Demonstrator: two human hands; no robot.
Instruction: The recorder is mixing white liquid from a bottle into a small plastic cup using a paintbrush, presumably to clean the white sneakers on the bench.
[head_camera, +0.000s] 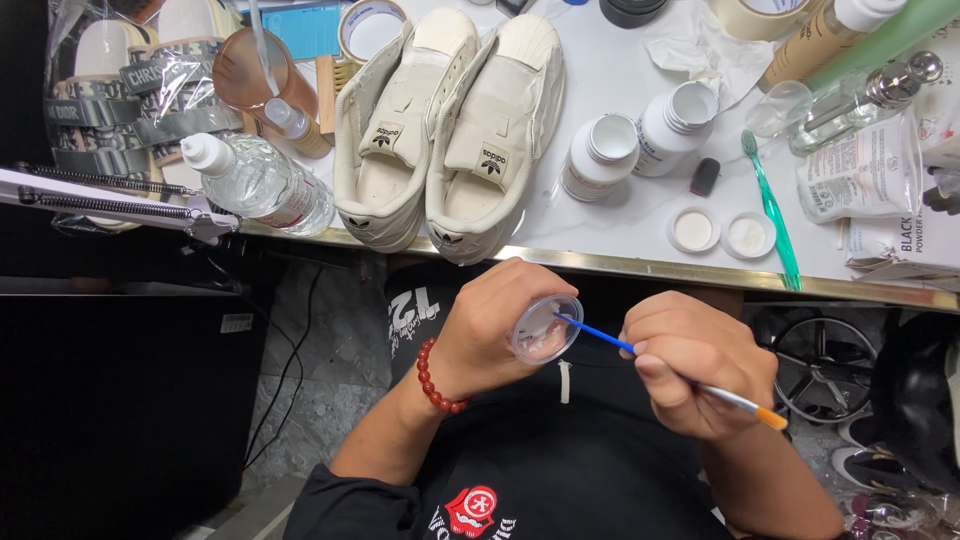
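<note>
Two hands meet below the near edge of the white surface (620, 80) in the head view: the left hand (495, 320), a red bead bracelet (432, 378) on its wrist, has its grip closed around a small clear cup (545, 328) tilted on its side with the mouth toward the right hand (700, 365). That hand's grip is pinched closed on a thin paintbrush (680, 375) (blue shaft, orange end), whose tip reaches into the cup. Up on the surface, a pair of off-white sneakers (445, 130) lies side by side, heels at the near edge. Left of them lies a clear water bottle (262, 182); right of them stand two open white jars (640, 140), with two white lids (720, 232) and a green toothbrush (770, 210) nearby.
</note>
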